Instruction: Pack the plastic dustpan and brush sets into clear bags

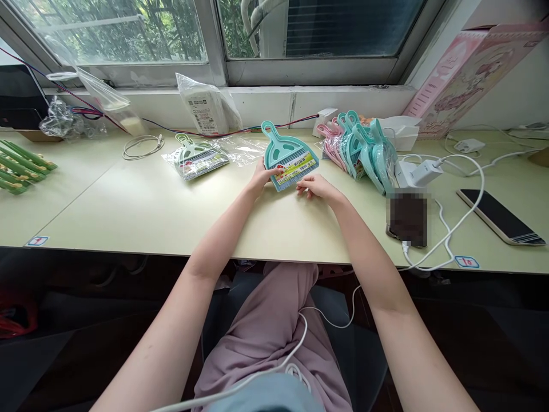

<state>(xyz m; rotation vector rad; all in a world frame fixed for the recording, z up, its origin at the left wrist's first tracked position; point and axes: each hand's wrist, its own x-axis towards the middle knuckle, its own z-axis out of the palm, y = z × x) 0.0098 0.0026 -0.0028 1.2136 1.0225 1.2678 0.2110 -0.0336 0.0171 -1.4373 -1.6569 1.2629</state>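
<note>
A small teal dustpan-and-brush set (286, 155) with a colourful label lies flat on the pale table (141, 206), handle pointing away. My left hand (261, 174) grips its near left corner, fingers curled round the edge. My right hand (316, 186) rests at its near right corner, fingers bent and pinched close to the label edge. A bagged set of the same kind (196, 157) lies to the left in clear plastic. A stack of teal and pink sets (358, 147) stands on edge to the right.
Green clips (19, 166) lie at the far left. A white coiled cable (141, 146), clear bags (107, 100) and a labelled packet (206, 110) sit by the window sill. White chargers (418, 171), cords, a dark phone (500, 216) and a pink box (467, 74) fill the right side.
</note>
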